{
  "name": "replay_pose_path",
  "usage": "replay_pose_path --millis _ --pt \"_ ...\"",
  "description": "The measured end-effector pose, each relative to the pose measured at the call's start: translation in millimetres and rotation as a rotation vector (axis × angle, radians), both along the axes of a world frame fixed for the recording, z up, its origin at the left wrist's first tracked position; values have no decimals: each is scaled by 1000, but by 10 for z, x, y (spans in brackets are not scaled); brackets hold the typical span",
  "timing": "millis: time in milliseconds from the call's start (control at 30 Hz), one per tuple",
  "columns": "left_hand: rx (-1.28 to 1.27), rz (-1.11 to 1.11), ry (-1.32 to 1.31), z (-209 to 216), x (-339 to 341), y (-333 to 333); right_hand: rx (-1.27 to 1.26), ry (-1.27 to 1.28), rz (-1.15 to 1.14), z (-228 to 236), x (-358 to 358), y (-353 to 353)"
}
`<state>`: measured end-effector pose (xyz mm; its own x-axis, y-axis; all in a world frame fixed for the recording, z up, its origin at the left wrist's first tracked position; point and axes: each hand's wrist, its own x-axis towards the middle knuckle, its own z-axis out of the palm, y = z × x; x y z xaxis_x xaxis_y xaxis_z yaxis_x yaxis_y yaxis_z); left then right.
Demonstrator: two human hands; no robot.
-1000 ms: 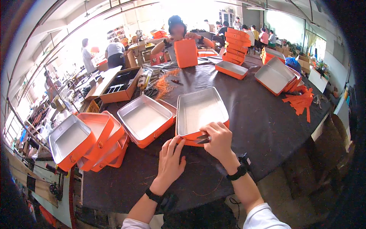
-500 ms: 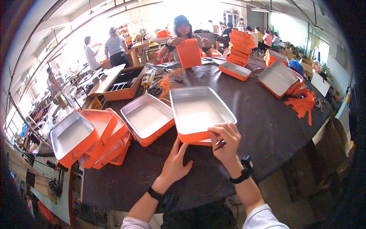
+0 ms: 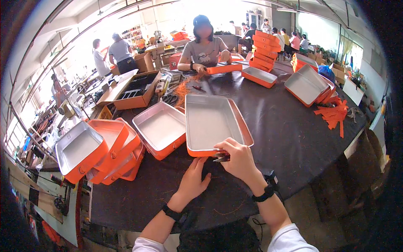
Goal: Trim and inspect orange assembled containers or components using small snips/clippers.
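Observation:
In front of me an orange rectangular case (image 3: pixel 215 122), open like a shallow tray with a grey lining, rests on another orange piece (image 3: pixel 241 119) showing along its right side. My left hand (image 3: pixel 193 181) is open, its fingers stretched against the near wall of the case and its thumb apart. My right hand (image 3: pixel 238 158) pinches the near rim close to the right corner. Small dark thread snips (image 3: pixel 222 158) are held in that same hand, partly hidden by the fingers.
Another open case (image 3: pixel 161 128) lies to the left, beside a leaning stack of cases (image 3: pixel 84 147). A carton (image 3: pixel 136 94) of dark pieces stands behind. Across the dark-covered table (image 3: pixel 289 138), a person (image 3: pixel 205 50) handles an orange case; more stacks and orange strips (image 3: pixel 333 115) are at right.
The case has turned slightly and its right side has shifted left, uncovering the piece beneath. My right hand moved left along the rim. Across the table, the person's case went from upright to flat.

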<state>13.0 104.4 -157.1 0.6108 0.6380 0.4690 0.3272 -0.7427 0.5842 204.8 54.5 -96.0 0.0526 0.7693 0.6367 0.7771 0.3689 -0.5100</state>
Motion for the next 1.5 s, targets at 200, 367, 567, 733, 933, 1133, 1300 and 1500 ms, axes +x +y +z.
replay_pose_path --millis 200,367,567,733,933,1133,1300,1500 --pt "16 -21 -81 0 8 -5 -38 -55 -22 -42 34 -2" --pt "4 -5 -109 -28 36 5 -1 -67 -14 -150 -84 14" --pt "-45 102 -180 -69 10 19 106 13 68 -234 -302 -23" --pt "-49 149 -276 -44 25 14 147 37 96 -217 -337 -63" --pt "-60 138 -294 -59 31 0 159 62 85 -213 -360 -66" --pt "-74 60 -288 -121 11 23 206 58 141 -159 -488 -133" --pt "18 -27 -276 -185 7 42 243 28 162 -192 -499 -117" --pt "-31 -38 -128 32 25 -105 245 46 -95 -59 -270 -78"
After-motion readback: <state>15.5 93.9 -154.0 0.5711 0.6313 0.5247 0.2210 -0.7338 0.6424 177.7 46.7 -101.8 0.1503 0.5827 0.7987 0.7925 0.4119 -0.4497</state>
